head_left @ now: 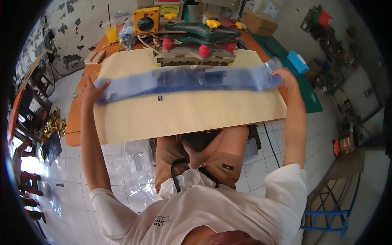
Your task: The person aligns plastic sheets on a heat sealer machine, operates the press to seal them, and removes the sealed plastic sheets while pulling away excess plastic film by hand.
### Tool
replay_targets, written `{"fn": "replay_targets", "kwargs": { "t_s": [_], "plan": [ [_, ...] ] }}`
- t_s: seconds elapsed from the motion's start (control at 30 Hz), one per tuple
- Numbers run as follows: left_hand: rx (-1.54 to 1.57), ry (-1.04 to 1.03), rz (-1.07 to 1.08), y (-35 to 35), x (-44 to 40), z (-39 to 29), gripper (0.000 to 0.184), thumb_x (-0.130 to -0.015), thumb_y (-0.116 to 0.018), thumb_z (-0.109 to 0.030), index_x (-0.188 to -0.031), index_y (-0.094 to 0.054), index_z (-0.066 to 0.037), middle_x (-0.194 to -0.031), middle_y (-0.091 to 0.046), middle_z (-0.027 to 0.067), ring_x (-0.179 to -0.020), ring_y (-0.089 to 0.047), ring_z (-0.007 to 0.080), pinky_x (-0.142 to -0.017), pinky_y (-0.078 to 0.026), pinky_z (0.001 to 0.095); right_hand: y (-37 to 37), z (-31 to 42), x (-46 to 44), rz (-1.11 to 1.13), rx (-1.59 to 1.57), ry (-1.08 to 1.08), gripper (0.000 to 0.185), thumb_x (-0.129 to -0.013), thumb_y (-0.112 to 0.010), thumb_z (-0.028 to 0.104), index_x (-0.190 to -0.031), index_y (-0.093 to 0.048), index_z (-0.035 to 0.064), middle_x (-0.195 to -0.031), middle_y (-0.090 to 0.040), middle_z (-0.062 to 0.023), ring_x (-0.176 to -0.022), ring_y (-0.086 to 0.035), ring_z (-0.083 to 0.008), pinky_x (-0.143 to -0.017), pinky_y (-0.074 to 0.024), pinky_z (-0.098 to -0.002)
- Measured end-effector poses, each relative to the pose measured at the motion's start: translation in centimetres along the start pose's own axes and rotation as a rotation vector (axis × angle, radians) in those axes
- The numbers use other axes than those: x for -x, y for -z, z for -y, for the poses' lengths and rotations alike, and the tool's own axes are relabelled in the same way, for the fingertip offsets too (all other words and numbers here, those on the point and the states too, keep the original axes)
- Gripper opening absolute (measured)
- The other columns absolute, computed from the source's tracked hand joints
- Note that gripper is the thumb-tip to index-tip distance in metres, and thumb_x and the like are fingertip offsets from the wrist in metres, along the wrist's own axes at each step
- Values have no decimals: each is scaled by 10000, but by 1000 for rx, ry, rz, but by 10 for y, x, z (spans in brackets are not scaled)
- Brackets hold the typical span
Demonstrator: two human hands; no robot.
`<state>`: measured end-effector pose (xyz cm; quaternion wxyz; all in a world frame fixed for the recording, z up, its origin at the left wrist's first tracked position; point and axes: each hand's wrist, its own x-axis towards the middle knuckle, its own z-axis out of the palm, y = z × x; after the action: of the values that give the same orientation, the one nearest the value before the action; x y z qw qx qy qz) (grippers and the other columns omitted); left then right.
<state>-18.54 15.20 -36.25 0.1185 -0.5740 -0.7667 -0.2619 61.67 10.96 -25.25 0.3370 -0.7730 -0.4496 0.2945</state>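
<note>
A long strip of clear and blue plastic film (171, 79), smeared by motion, stretches across a cream paper sheet (188, 112). Its left end meets my left hand (93, 92), whose thumb lies over the film while the fingers point away, spread apart. At the other end, my right hand (287, 76) pinches the crumpled clear end of the film. A small dark mark (160, 98) shows on the paper just below the strip. Behind the strip stands a green press-like machine (202, 34) with yellow knobs and red round parts.
The paper covers much of an orange table (73, 122). A yellow control box (146, 20), a cup of yellow drink (110, 32) and wooden blocks (94, 57) are at back left. A cardboard box (259, 23) and blue box (298, 62) are at right. Clear plastic (136, 175) lies on the floor.
</note>
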Motion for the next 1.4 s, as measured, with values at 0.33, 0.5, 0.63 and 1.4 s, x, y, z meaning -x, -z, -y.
{"fn": "replay_targets", "kwargs": {
  "t_s": [0.33, 0.5, 0.63, 1.4],
  "plan": [
    [1875, 25, 1113, 92, 250, -204, 721, -898, -585, -391, -1400, -277, 25, -1320, -455, 200, -1192, -488, 270, -1002, -395, 375, 39, 120, 97, 30, -249, -22, 234, -705, -703, 156, -896, -635, 40, -836, -637, -85, -737, -610, -225, -708, -519, -351],
    [2315, 728, 1543, 46, 253, -277, 1081, -827, -594, -577, -1435, 24, 69, -1459, -203, 285, -1354, -281, 351, -1110, -247, 432, 77, 116, 121, 32, -293, -54, 242, -704, -714, 164, -894, -622, 46, -814, -621, -71, -740, -604, -203, -707, -513, -324],
    [2427, 1096, 1407, 22, 238, -324, 1303, -685, -685, -671, -1427, 91, 67, -1483, -78, 303, -1383, -195, 370, -1125, -201, 426, 77, 92, 147, 19, -337, -38, 221, -713, -713, 171, -867, -610, 49, -809, -611, -65, -747, -602, -198, -693, -510, -315],
    [2398, 1180, 461, 4, 185, -374, 292, -869, -610, -108, -1117, -530, 22, -1061, -586, 91, -904, -584, 228, -767, -495, 382, 47, -44, 239, -146, -550, -93, 271, -742, -722, 169, -955, -612, 42, -920, -608, -60, -882, -566, -187, -844, -446, -312]
  ]
}}
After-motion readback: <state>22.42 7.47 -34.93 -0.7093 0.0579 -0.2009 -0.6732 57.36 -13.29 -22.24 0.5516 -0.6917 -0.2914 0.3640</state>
